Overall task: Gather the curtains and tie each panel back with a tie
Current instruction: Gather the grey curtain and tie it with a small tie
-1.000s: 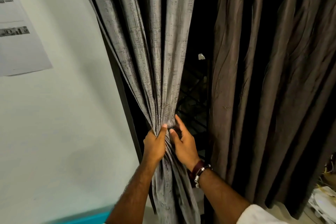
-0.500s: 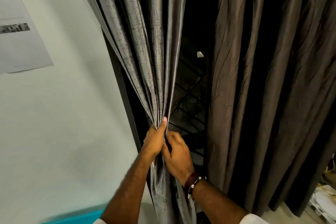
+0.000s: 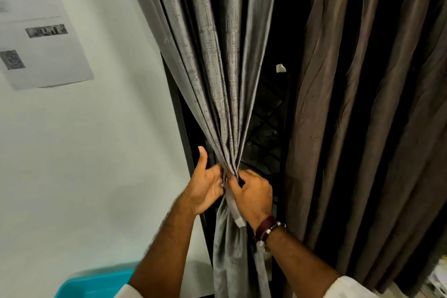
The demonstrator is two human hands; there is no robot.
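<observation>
A grey textured curtain panel (image 3: 217,60) hangs left of centre, pulled into a tight bunch at waist height. My right hand (image 3: 254,195) grips the bunch from the right, fingers curled round it. A pale grey tie strip (image 3: 234,208) hangs from that grip down to a light end near my wrist. My left hand (image 3: 208,185) holds the bunch from the left with its thumb raised. A second, brown curtain panel (image 3: 350,116) hangs loose on the right.
A white wall (image 3: 96,152) with a printed paper sheet (image 3: 41,31) is on the left. A dark window grille (image 3: 266,128) shows between the panels. A turquoise object (image 3: 96,280) sits at the bottom left, and some clutter lies at the bottom right corner.
The grey panel is bunched tighter. My right hand has closed round the bunch, and a pale tie strip now hangs from it. My left thumb has lifted off the fabric.
</observation>
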